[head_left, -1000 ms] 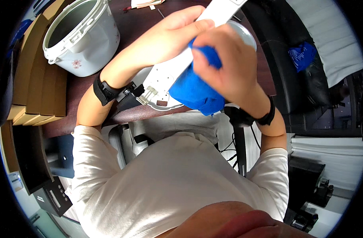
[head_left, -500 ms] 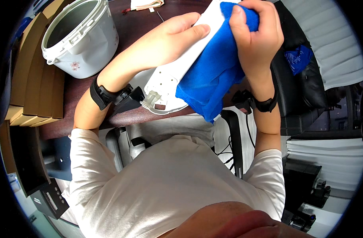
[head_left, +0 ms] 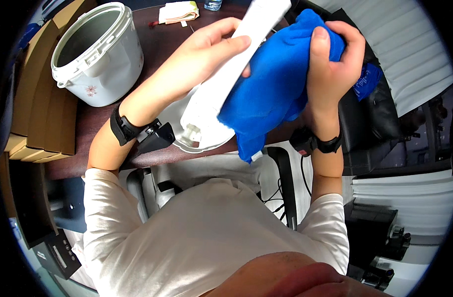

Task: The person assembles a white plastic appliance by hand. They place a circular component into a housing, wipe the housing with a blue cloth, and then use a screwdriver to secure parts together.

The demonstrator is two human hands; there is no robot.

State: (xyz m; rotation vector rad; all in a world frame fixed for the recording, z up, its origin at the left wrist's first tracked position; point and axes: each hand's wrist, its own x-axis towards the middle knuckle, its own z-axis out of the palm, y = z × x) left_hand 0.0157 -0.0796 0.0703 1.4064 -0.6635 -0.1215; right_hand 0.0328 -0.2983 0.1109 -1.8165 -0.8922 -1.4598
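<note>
Head view: left hand point(head_left: 209, 52) partly behind white part point(head_left: 229, 74), top cropped.

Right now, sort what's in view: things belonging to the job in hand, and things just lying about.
In the job:
- long white piece, gripped by the left hand
- blue cloth, gripped by the right hand

Lying about:
- flowered white pot, perhaps related but untouched
- folded cloth
- cardboard boxes

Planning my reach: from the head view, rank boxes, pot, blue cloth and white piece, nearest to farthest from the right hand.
1. Blue cloth: in the right hand.
2. White piece: in the left hand.
3. Pot: farther left.
4. Boxes: left of the pot.
</note>
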